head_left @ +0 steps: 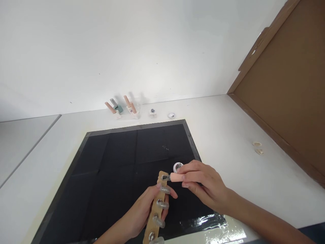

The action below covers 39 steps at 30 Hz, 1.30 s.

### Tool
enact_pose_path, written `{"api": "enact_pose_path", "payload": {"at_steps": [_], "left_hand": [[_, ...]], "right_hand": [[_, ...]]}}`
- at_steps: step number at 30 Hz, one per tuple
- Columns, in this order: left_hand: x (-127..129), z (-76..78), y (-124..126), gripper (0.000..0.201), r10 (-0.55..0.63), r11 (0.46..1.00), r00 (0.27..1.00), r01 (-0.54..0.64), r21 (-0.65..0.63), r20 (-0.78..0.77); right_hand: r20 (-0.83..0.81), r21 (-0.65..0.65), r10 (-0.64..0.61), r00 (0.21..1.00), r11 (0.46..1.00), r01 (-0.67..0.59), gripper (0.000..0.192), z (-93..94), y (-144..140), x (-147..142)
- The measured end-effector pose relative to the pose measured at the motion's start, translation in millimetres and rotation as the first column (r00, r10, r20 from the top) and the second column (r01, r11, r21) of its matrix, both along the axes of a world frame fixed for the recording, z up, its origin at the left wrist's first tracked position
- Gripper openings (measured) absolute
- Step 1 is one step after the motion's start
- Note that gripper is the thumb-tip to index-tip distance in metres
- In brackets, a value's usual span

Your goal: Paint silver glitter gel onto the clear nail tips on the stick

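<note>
My left hand (144,206) is wrapped round a narrow tan strip (151,222) held up over the black mat. Several clear false nails (159,221) stand along the strip on small round mounts. Between the fingers of my right hand (203,183) is a nail polish brush (175,177) with a peach handle. Its dark tip meets the top end of the strip; whether it touches a nail there I cannot tell. A small round white-rimmed pot (178,166) with dark contents shows just behind my right fingers, partly covered by them.
At the back stand peach-capped polish bottles (134,110), a grey-green bottle (117,106), a small clear jar (152,113) and a round dish (171,115). Two small round pieces (258,148) lie at right, near a brown cardboard panel (286,88). The black mat (114,162) has taped edges.
</note>
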<state>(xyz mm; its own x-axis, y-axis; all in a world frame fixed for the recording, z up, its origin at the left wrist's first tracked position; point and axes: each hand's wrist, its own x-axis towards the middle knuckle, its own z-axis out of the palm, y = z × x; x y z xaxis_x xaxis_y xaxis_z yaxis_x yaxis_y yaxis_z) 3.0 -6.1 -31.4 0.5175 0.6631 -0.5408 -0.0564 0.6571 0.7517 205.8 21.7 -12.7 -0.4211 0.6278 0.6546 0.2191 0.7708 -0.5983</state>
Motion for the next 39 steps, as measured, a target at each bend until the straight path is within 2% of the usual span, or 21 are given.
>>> {"api": "enact_pose_path", "payload": {"at_steps": [6,14,21,27,39], "left_hand": [[0.6,1.0,-0.6,0.044,0.031,0.999,0.998,-0.030,-0.021,0.046],[-1.7,-0.7,0.1,0.050,0.057,0.998,0.992,-0.054,-0.026,0.109],[0.5,-0.5,0.4,0.044,0.023,0.995,0.999,-0.018,-0.096,0.049],[2.7,0.5,0.4,0.045,0.000,0.997,1.000,-0.001,-0.080,-0.015],[-2.4,-2.5,-0.4,0.048,0.052,0.996,0.993,-0.043,-0.078,0.110]], "right_hand": [[0.048,0.063,-0.031,0.998,0.998,0.028,0.014,-2.1,2.3,4.4],[0.146,0.138,-0.014,0.989,0.990,-0.006,0.015,4.3,7.8,10.7],[0.055,0.204,-0.026,0.998,0.979,0.015,0.014,3.0,5.6,7.5],[0.111,0.216,0.010,0.994,0.976,-0.034,0.015,7.0,6.4,2.8],[0.217,0.269,0.010,0.976,0.961,-0.069,0.019,7.0,10.3,11.8]]}}
